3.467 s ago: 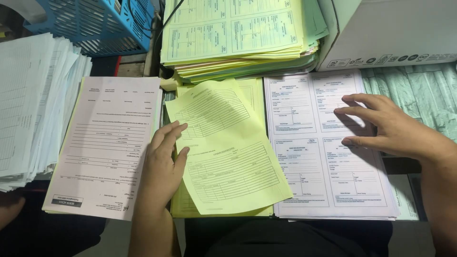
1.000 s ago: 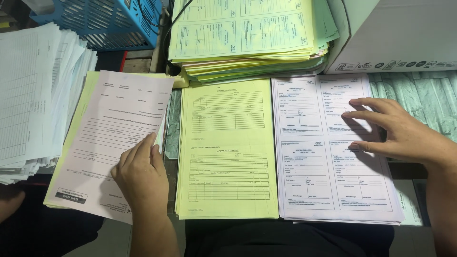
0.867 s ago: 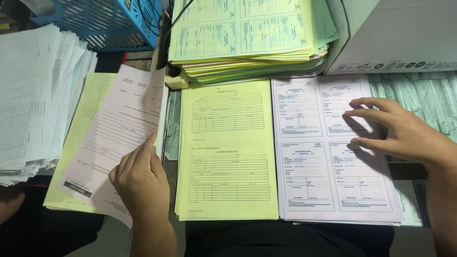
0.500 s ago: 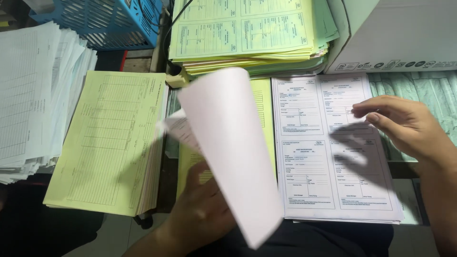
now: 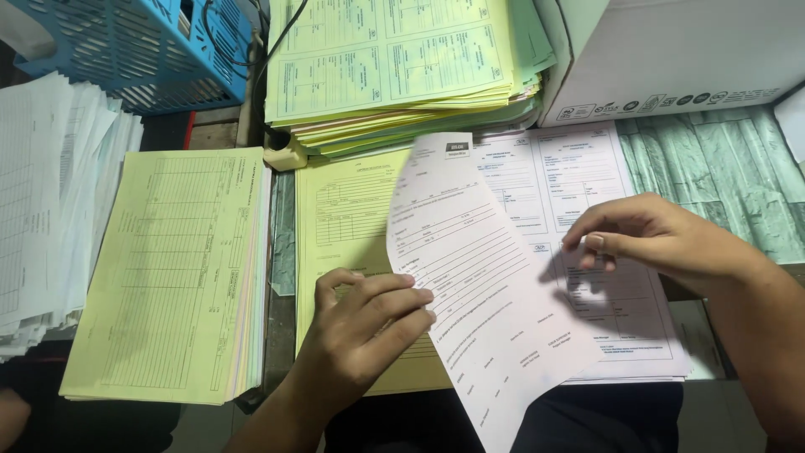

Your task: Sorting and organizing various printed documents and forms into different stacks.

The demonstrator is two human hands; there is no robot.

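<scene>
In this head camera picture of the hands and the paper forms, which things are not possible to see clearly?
- Head view: the pale pink sheet in the left hand covers part of the yellow pile and part of the pink pile.
- The right hand shades the pink pile under it; whether it touches the paper is unclear.
- The white stack and blue basket are cut off by the frame edge.

A single camera, worn on the person's head, looks steeply down and slightly forward at the table from close range. Both forearms enter from the lower edge, so the hands sit low in the frame. The far edge takes in a blue basket and a white box.
</scene>
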